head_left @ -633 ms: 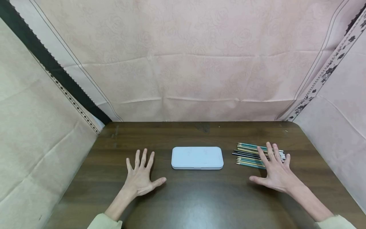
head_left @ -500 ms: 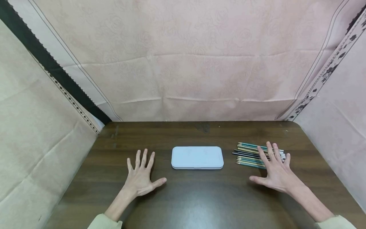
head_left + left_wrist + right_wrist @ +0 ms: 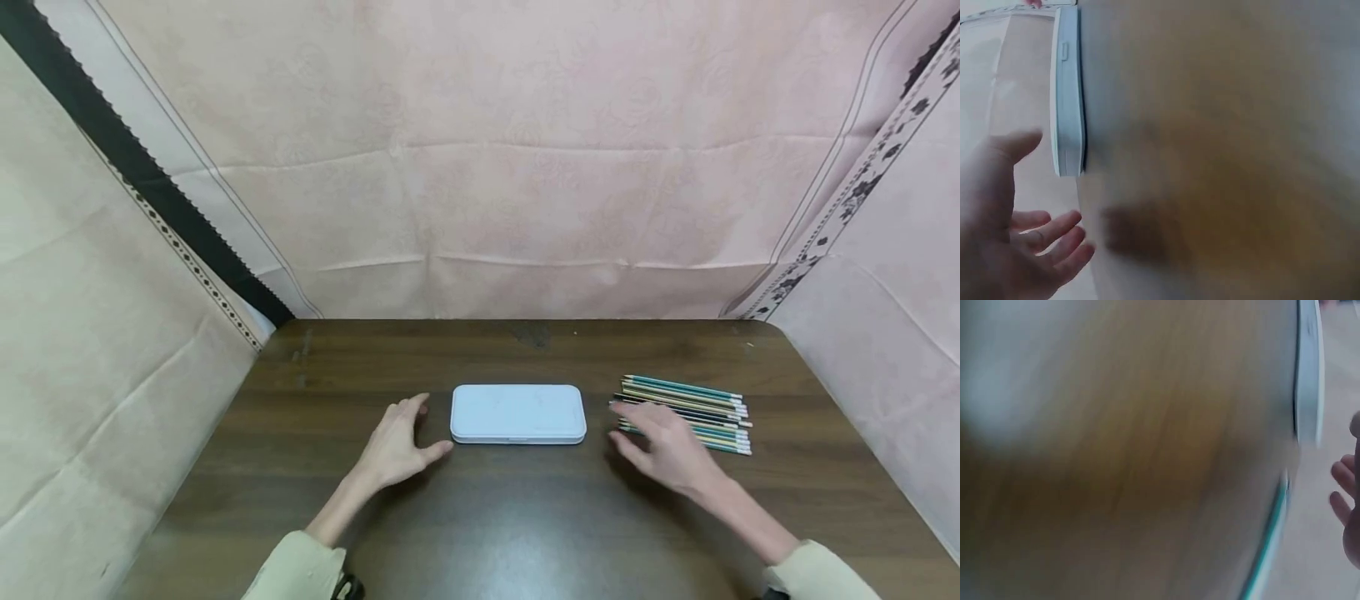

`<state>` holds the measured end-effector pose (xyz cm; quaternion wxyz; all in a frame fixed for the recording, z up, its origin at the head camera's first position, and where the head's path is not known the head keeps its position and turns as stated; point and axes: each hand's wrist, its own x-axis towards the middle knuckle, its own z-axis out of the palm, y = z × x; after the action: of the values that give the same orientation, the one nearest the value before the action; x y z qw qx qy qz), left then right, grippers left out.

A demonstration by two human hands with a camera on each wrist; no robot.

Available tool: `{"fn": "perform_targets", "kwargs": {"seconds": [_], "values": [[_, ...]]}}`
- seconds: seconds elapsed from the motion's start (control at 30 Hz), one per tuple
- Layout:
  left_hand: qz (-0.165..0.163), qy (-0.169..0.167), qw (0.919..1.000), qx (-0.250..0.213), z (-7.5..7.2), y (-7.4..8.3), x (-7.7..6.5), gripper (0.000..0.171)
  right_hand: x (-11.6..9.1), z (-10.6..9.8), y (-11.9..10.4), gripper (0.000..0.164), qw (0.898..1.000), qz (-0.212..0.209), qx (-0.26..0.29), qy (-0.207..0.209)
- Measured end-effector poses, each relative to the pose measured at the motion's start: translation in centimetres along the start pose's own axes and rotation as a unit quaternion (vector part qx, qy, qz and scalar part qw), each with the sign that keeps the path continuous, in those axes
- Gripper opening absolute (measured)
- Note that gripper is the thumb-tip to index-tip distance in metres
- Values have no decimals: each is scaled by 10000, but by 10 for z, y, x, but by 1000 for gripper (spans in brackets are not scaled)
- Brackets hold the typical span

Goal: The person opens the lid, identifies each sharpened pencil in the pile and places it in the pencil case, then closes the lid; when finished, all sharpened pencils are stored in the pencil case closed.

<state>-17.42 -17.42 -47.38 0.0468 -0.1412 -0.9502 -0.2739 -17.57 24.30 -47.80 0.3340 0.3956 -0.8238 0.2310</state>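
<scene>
A light blue, rounded flat case (image 3: 517,414), lid down, lies on the table between the hands. My left hand (image 3: 396,442) is at its left end, thumb stretched toward the near corner and fingers relaxed. The left wrist view shows that hand (image 3: 1029,231) holding nothing, with the case (image 3: 1068,94) beyond its thumb. To the right lies a row of pencils (image 3: 720,417), green, gold and black, with pointed ends to the left. Over their pointed ends hovers my right hand (image 3: 667,446), thumb and fingers apart, partly hiding them. In the right wrist view a green pencil (image 3: 1266,544) shows blurred.
Everything rests on a dark brown wooden table (image 3: 517,525). Patterned pale cloth (image 3: 525,208) hangs behind the table's far edge, with more cloth along the left (image 3: 112,375) and right sides.
Both hands have left their flat, spread-finger pose and moved inward. The left has come up to the case; the right has shifted left over the pencil points. Case and pencils have stayed put.
</scene>
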Motion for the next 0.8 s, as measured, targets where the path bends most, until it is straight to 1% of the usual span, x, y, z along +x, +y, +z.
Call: {"fn": "perform_targets", "kwargs": {"seconds": [0.07,0.1,0.17,0.23,0.33,0.43,0.57,0.67,0.8], "values": [[-17,-274,9994,-193,6,1,10,94,8,19,-9,31,9993,-98,367,-32],[-1,-404,9988,-264,9,2,14,98,11,27,-13,30,9987,-109,485,-123],[106,-553,9978,-354,15,3,22,105,18,43,-22,35,9978,-169,581,-279],[269,-569,9971,-427,22,2,29,109,24,57,-28,42,9970,-226,611,-413],[492,-486,9963,-503,29,3,36,110,33,74,-33,44,9960,-255,704,-478],[574,-396,9957,-617,34,3,39,106,37,84,-34,43,9944,-102,920,-502],[484,-332,9950,-809,37,3,41,102,39,92,-35,42,9937,-6,992,-522],[425,-281,9951,-851,37,2,40,100,40,96,-35,40,9950,-145,795,-594],[442,-237,9953,-828,38,0,40,99,42,98,-36,39,9962,-465,421,-607]]}}
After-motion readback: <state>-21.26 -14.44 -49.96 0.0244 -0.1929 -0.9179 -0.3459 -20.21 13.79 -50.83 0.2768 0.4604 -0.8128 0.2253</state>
